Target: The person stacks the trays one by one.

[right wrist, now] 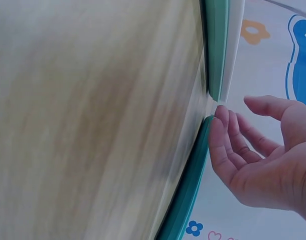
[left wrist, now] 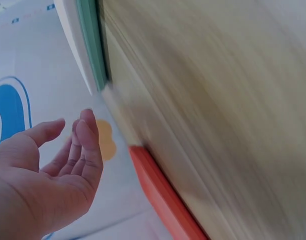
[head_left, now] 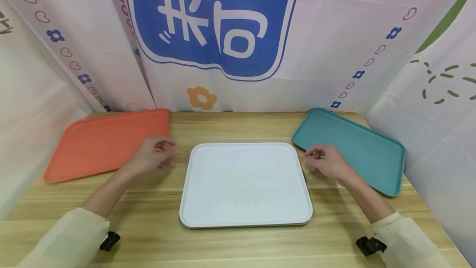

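In the head view a white tray [head_left: 245, 181] lies in the middle of the wooden table. Under it the left wrist view shows the edge of a light green tray [left wrist: 93, 47], stacked flush beneath. My left hand [head_left: 154, 155] hovers left of this stack, near the inner edge of an orange-red tray [head_left: 100, 146], its fingers loosely bent around nothing. On the other side my right hand [head_left: 327, 162] is held between the white tray and a teal tray [head_left: 366, 150], overlapping the teal one's near-left edge in this view. Its fingers are relaxed and hold nothing.
The wooden table [head_left: 238, 247] ends at a white printed curtain [head_left: 256, 94] behind, with more cloth at both sides. The orange-red tray is angled at the back left, the teal one slanted at the back right. Black wrist straps [head_left: 110, 241] sit by the sleeves.
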Action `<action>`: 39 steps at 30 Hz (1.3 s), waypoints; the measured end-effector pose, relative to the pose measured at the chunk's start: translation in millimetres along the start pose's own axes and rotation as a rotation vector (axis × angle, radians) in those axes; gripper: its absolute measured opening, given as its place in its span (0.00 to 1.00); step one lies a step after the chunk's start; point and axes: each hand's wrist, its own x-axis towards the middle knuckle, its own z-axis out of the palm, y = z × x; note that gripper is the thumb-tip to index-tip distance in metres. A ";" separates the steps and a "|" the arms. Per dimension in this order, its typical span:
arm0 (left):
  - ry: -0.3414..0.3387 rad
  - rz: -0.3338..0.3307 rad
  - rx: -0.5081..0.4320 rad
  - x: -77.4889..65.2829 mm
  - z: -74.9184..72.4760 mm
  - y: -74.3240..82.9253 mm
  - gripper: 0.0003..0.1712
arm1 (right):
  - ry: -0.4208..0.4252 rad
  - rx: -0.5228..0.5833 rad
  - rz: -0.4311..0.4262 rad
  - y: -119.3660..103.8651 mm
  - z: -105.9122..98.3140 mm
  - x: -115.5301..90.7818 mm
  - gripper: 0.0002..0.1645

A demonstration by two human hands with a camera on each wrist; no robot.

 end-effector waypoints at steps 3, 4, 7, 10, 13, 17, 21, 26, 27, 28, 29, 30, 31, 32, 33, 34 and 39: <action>0.049 0.017 0.063 -2.6 -11.3 -4.6 0.19 | 0.031 -0.043 -0.065 -0.6 0.3 1.5 0.15; 0.060 0.013 0.081 -3.6 -15.3 -6.1 0.19 | 0.044 -0.065 -0.091 -0.8 0.7 2.3 0.14; 0.083 -0.005 0.126 -6.8 -27.3 -10.4 0.20 | 0.084 -0.142 -0.177 -0.8 2.7 5.5 0.11; 0.105 -0.024 0.154 -10.8 -37.8 -13.5 0.21 | 0.108 -0.195 -0.244 -2.0 5.6 8.7 0.09; 0.129 -0.027 0.174 -14.4 -45.5 -15.3 0.21 | 0.116 -0.217 -0.272 -4.9 9.2 10.6 0.08; 0.153 -0.028 0.198 -17.8 -52.5 -18.7 0.20 | 0.110 -0.207 -0.282 -11.4 15.4 12.7 0.09; 0.178 -0.025 0.237 -20.8 -58.6 -23.2 0.20 | 0.075 -0.172 -0.299 -21.6 22.9 15.0 0.10; 0.200 -0.036 0.274 -24.9 -65.3 -26.6 0.20 | 0.011 -0.131 -0.332 -35.5 35.1 19.7 0.11; 0.201 -0.039 0.279 -25.6 -66.4 -27.4 0.21 | -0.007 -0.126 -0.340 -38.3 37.7 20.8 0.11; 0.201 -0.041 0.284 -26.4 -67.3 -28.4 0.21 | -0.026 -0.118 -0.348 -41.0 40.4 22.0 0.11; 0.201 -0.043 0.287 -27.3 -68.2 -29.6 0.21 | -0.047 -0.111 -0.360 -44.0 43.1 23.0 0.12; 0.202 -0.044 0.288 -28.2 -69.1 -30.9 0.21 | -0.066 -0.109 -0.369 -47.2 45.7 23.8 0.12; 0.203 -0.045 0.290 -29.2 -70.0 -32.3 0.21 | -0.082 -0.108 -0.378 -50.1 48.4 24.7 0.12; 0.206 -0.044 0.295 -30.2 -71.0 -33.9 0.21 | -0.094 -0.107 -0.385 -53.3 51.0 25.3 0.12; 0.211 -0.039 0.299 -31.1 -72.2 -35.7 0.20 | -0.107 -0.104 -0.394 -56.1 53.6 26.0 0.12; 0.215 -0.038 0.301 -32.1 -73.4 -37.3 0.20 | -0.118 -0.101 -0.403 -58.9 56.2 26.7 0.12; 0.242 -0.033 0.318 -38.1 -80.7 -45.1 0.20 | -0.169 -0.084 -0.430 -71.7 68.1 30.4 0.13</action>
